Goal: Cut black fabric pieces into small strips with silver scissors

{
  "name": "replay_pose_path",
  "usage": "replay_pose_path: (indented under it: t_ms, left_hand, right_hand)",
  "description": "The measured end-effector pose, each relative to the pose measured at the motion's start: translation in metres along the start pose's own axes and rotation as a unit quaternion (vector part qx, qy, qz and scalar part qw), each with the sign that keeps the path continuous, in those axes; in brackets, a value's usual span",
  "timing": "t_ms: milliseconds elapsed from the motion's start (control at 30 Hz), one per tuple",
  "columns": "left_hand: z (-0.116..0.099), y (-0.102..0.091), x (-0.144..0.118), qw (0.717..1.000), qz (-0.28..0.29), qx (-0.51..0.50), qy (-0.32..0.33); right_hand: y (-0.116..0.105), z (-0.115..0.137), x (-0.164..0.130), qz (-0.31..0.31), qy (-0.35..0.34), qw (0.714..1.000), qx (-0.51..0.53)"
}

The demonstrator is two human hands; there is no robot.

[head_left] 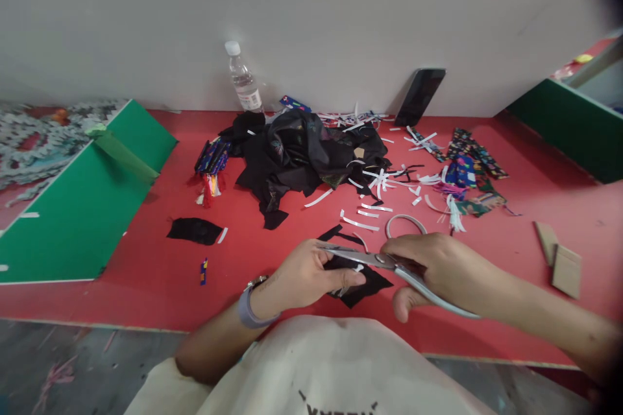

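Observation:
My right hand (445, 266) is wrapped round a pair of scissors (387, 261) with pale handles. Their blades point left, over the fingers of the other hand. My left hand (306, 275) pinches a piece of black fabric (372, 284) between thumb and fingers, and a small white bit shows by the thumb tip. The blades lie along the fabric's upper edge; whether they touch it I cannot tell. Just beyond the hands, dark fabric strips (332, 232) and a pale ring (405, 218) rest on the red table (146, 253).
A heap of black fabric (292, 155) lies mid-table, with white paper strips (379, 181) around it. Behind stand a water bottle (244, 83) and a leaning phone (420, 97). Patterned pieces with tassels (460, 172) lie right, near cardboard pieces (567, 271). Green dividers (63, 214) flank the table.

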State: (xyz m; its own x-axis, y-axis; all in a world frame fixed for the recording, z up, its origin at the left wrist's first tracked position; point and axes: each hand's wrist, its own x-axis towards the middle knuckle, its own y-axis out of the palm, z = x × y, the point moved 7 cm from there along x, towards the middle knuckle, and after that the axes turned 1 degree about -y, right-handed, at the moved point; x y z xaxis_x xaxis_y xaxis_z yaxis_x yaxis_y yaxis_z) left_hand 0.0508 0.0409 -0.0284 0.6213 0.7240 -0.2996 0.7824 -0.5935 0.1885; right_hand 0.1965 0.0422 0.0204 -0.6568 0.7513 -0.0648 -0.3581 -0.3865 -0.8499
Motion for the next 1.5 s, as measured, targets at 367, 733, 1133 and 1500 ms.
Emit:
replay_pose_path:
  t_ms: [367, 733, 1133, 1500]
  left_hand:
    - [-0.005, -0.003, 0.0, 0.999, -0.007, 0.043, -0.005]
    - [-0.005, -0.007, 0.004, 0.997, -0.025, 0.074, -0.013]
    - [-0.029, -0.013, 0.017, 0.957, -0.073, 0.281, 0.01]
    - [-0.049, -0.053, -0.002, 0.928, -0.291, 0.144, 0.181]
  right_hand:
    - [0.001, -0.001, 0.001, -0.01, -0.002, 1.0, 0.012]
    - [-0.005, -0.017, 0.006, -0.017, 0.094, 0.984, 0.153]
    - [0.002, -0.007, 0.046, -0.068, 0.104, 0.947, 0.297]
    - [-0.017, -0.037, 0.04, -0.296, 0.132, 0.89, 0.321]
